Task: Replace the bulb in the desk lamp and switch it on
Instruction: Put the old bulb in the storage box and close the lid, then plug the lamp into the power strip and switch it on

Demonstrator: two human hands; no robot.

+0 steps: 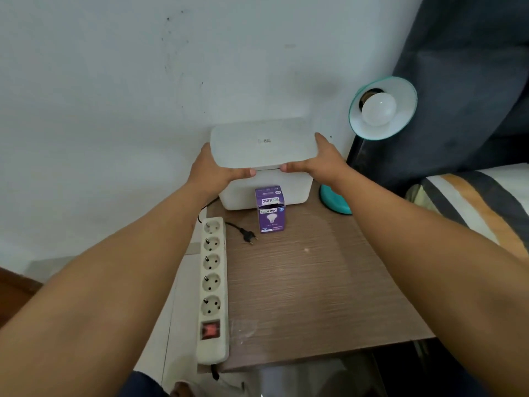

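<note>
A teal desk lamp with its shade [400, 121] facing me holds a white bulb [378, 109]; its round teal base [335, 202] stands at the table's back right. A purple bulb carton [270, 208] stands upright in front of a white lidded box [266, 190]. My left hand [213, 170] and my right hand [317, 161] grip the two ends of the box's white lid [263, 143], thumbs on its front edge. The lamp's black plug [248, 235] lies loose on the table, out of any socket.
A white power strip [212, 285] with several sockets and a red switch lies along the left edge of the brown wooden table [315, 282]. A white wall stands behind. A dark curtain and a striped bed are at the right.
</note>
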